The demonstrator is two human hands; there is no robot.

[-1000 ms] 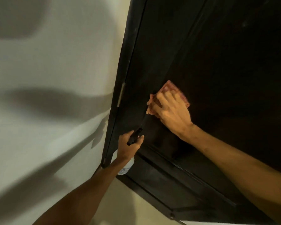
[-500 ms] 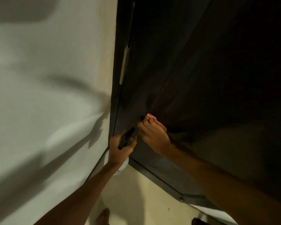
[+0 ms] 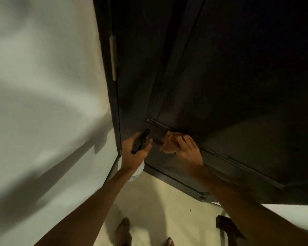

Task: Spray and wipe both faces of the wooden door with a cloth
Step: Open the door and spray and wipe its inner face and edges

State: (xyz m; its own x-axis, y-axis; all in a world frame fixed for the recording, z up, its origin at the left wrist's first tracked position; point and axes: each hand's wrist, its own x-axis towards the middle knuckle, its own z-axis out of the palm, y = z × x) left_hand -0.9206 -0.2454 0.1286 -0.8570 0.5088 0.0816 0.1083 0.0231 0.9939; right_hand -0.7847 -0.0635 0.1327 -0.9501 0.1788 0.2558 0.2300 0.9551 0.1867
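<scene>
reddish cloth [image 3: 167,145] slid lower on the dark wooden door [image 3: 220,86], my right fingers [image 3: 181,140] pressing it; left fingers [image 3: 148,143] gripping the white spray bottle [image 3: 138,172] close by could collide.

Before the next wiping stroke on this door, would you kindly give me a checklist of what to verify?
1. The cloth lies pressed to the door under the right hand: ok.
2. The left hand grips the spray bottle: ok.
3. Liquid left in the spray bottle: cannot tell, the hand covers it.
4. Door face around the cloth wet enough: cannot tell, too dark.
5. The feet stand apart from the door's bottom edge: ok.
</scene>
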